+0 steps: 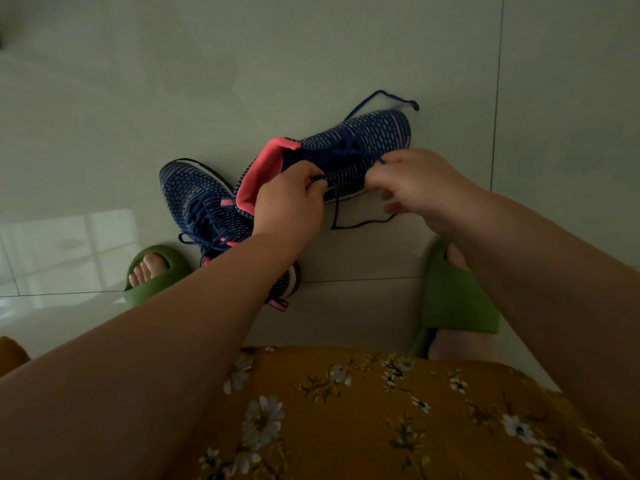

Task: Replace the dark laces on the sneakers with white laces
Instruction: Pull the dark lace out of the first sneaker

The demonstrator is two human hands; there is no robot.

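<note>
Far left there's a green slipper (157, 275) on a foot with the toes poking out, planted on the pale tile floor (242, 64). Just right of it a navy knit sneaker (204, 209) sits on the floor with its dark lace still threaded, loose ends flopped near the slipper. Then the left hand (289, 202), fingers curled around the pink-lined collar of a second sneaker (346, 150), with its fingertips pinching the dark lace (360, 221) too. That shoe lies tipped on its side, touching the first one. The lace runs across to the right hand (414, 183), which pinches it between thumb and fingers, rest of the fingers loosely curled. One end loops down below the hands, the other trails out past the toe. Another green slipper (453, 299) sits lower right, orange flowery fabric (346, 410) at the bottom.
</note>
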